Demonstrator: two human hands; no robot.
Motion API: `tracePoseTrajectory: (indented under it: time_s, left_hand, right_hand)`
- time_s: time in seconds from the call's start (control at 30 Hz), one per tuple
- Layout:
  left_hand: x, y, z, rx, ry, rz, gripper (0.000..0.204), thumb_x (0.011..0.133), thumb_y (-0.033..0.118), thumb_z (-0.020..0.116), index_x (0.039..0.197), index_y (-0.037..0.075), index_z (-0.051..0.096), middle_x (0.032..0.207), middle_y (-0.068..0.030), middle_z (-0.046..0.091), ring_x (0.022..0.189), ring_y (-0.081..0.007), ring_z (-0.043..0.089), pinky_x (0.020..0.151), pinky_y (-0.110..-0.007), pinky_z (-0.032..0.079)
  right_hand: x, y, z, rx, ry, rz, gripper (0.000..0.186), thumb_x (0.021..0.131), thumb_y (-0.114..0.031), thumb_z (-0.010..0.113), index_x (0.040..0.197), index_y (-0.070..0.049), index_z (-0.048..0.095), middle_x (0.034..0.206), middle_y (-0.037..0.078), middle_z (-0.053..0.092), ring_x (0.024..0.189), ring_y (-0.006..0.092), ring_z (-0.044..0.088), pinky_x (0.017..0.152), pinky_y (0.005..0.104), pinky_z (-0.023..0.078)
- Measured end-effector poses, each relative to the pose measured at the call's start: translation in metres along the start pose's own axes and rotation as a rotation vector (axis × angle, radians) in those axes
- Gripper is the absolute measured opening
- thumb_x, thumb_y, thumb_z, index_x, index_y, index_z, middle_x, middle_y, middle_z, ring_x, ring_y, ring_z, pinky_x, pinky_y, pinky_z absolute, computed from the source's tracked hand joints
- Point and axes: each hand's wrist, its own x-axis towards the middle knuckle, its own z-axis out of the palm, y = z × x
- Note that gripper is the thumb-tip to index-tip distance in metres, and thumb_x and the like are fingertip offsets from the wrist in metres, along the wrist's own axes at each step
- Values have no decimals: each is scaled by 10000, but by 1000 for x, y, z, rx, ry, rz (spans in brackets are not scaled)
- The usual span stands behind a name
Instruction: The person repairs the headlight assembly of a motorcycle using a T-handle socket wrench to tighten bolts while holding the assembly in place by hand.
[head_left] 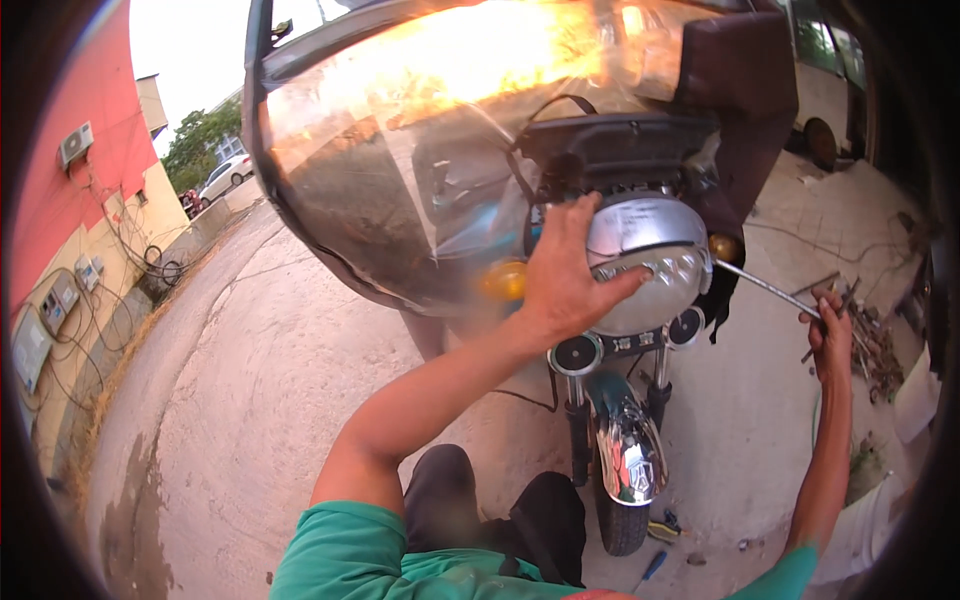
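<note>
In the head view, the round headlight (645, 290) of a three-wheeled vehicle, with a chrome hood (645, 225) over it, faces me. My left hand (568, 275) grips its left side, the thumb across the lens and the fingers reaching up beside the hood. My right hand (831, 335) is closed on the handle of a T-handle socket wrench (765, 285). The long shaft runs left to the headlight's right side, by an orange turn signal (722, 246). Its tip is hard to make out there. Another orange turn signal (503, 280) sits left of my left hand.
Below the headlight is a chrome front fender (632, 455) over the wheel (622, 525). A screwdriver (654, 566) lies on the concrete beside it. The clear windshield (400, 170) rises ahead. Scrap (878, 355) lies at the right; a wall with electrical boxes (58, 300) stands left.
</note>
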Motion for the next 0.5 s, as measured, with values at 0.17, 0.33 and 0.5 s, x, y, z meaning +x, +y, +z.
tracePoseTrajectory:
  time_s: [0.17,0.33,0.5]
  left_hand:
    - [1,0,-2,-13,-2,-9,957,757,397,916,1494,2,450,1374,-258,540,1251,-452,562,1063,-493,488]
    - [0,4,-4,-35,7,-20,980,757,422,918,1505,5,442,1393,-275,529,1271,-469,562,1069,-504,491]
    - [1,6,-4,-11,3,-25,973,762,425,916,1508,12,448,1393,-271,529,1271,-467,568,1063,-504,498]
  right_hand:
    - [7,0,2,-19,4,58,380,1064,-245,585,1368,-18,614,812,62,703,473,43,399,431,212,265]
    - [-5,-39,22,-2,-59,72,448,983,-178,589,1403,-22,576,808,68,692,503,59,432,457,205,305]
    - [-5,-48,20,7,-105,7,472,957,-168,611,1400,-19,545,833,81,679,552,63,450,494,201,330]
